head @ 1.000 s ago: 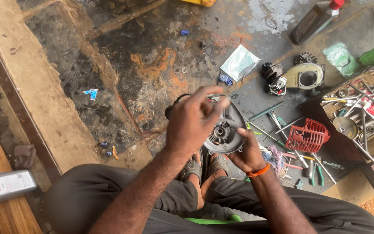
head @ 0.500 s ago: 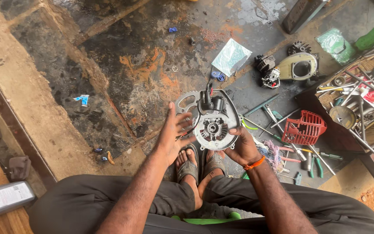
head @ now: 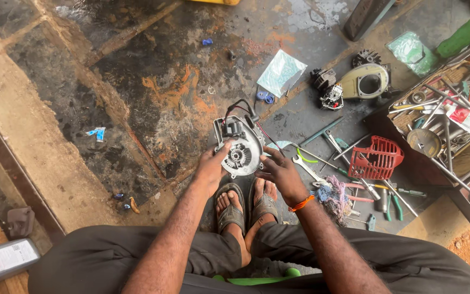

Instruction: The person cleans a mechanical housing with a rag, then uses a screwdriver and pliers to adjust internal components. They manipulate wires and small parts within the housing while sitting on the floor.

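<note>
The round grey engine housing (head: 239, 152) sat on the stained floor (head: 137, 109) just beyond the person's sandalled feet. The left hand (head: 211, 166) gripped its rim at eight o'clock, fingers curled on it. The right hand (head: 279, 170) hovered at four o'clock, fingers loosely spread, just short of touching, so the left was nearer.

Open floor (head: 153, 103): stained concrete left of and beyond the round engine casing (head: 240, 152), broadly passable; small blue scraps (head: 97, 133) only; right side obstructed: loose wrenches (head: 322, 149), red plastic guard (head: 376, 159), rag bundle (head: 333, 193), pliers (head: 390, 201); tool crate (head: 441, 117) walls off far right; sandalled feet (head: 246, 204) block the near approach.
</note>
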